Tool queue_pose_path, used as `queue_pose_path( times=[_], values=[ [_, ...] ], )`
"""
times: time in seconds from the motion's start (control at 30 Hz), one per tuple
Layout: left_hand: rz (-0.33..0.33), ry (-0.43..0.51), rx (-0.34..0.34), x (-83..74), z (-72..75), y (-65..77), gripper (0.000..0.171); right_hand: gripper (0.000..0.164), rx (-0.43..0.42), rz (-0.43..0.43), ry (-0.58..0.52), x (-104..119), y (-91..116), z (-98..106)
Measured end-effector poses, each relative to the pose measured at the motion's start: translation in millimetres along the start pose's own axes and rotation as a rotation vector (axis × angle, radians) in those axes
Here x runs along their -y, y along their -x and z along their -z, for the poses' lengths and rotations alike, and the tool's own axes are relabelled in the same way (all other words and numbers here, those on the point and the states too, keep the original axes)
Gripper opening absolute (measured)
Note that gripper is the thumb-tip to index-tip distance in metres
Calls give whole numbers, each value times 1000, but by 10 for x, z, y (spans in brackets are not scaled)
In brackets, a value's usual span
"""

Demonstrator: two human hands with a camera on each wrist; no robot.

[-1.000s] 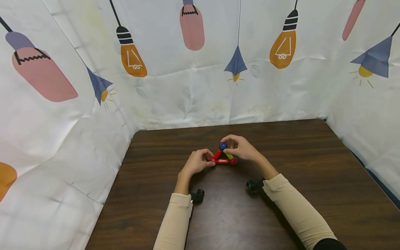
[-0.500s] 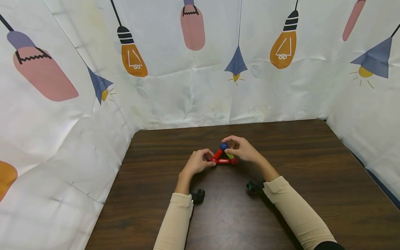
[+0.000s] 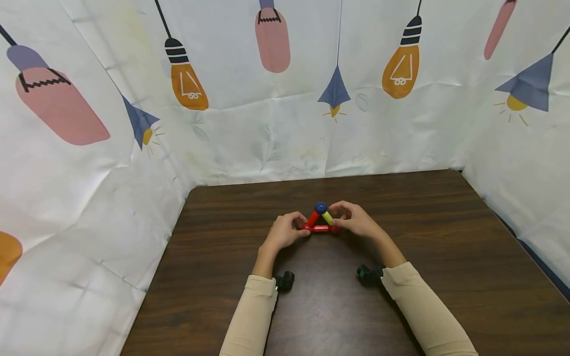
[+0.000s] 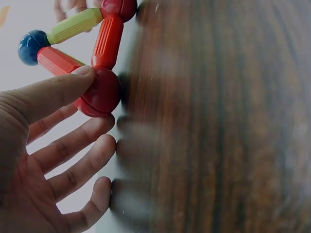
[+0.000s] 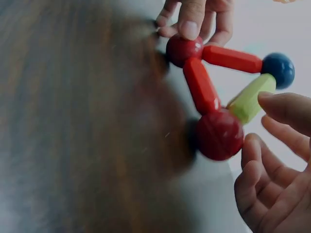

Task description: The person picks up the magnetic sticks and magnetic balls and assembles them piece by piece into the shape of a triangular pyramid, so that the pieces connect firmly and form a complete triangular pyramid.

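A triangle of chunky toy rods and balls stands on the table. Its blue ball (image 3: 321, 207) is on top, with a red ball at each lower corner. A red rod (image 5: 232, 59) and a yellow-green rod (image 5: 250, 99) slope up to it; another red rod (image 4: 108, 41) lies along the bottom. My left hand (image 3: 283, 231) pinches the left red ball (image 4: 100, 92) with the thumb in front. My right hand (image 3: 356, 220) is beside the right red ball (image 5: 219, 135). Its thumb overlaps the yellow-green rod; contact is unclear. The other fingers are loosely bent, apart from the rod.
The dark wood table (image 3: 213, 277) reaches to a white curtain (image 3: 231, 138) printed with lamps, which hangs behind and along both sides. Black wrist cameras, left (image 3: 285, 281) and right (image 3: 368, 273), jut inward from the wrists.
My right hand has let go of the blue ball and come down and to the right, beside the yellow-green rod. The left hand keeps its pinch on the left red ball.
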State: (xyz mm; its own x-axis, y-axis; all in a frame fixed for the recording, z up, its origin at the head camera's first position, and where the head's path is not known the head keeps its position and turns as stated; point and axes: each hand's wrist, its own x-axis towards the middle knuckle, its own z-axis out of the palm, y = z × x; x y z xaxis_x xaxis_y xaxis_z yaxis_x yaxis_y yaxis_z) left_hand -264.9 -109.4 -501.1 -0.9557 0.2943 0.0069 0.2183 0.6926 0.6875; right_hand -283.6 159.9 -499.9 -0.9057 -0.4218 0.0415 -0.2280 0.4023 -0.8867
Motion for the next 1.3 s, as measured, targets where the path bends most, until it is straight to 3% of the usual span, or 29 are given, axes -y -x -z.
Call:
queue_pose_path(
  times=[0.23,0.77,0.87,1.3],
  values=[
    [23,-13,-14,-4,6,13,24,38,39,-68,-9,-159,77,4],
    [-13,33,24,33,31,27,24,30,66,-66,33,-124,148,-7],
    [-11,36,33,39,37,28,24,30,64,-53,33,-202,140,1],
    [-6,39,41,14,35,42,24,29,60,-69,38,-176,182,10]
  ],
)
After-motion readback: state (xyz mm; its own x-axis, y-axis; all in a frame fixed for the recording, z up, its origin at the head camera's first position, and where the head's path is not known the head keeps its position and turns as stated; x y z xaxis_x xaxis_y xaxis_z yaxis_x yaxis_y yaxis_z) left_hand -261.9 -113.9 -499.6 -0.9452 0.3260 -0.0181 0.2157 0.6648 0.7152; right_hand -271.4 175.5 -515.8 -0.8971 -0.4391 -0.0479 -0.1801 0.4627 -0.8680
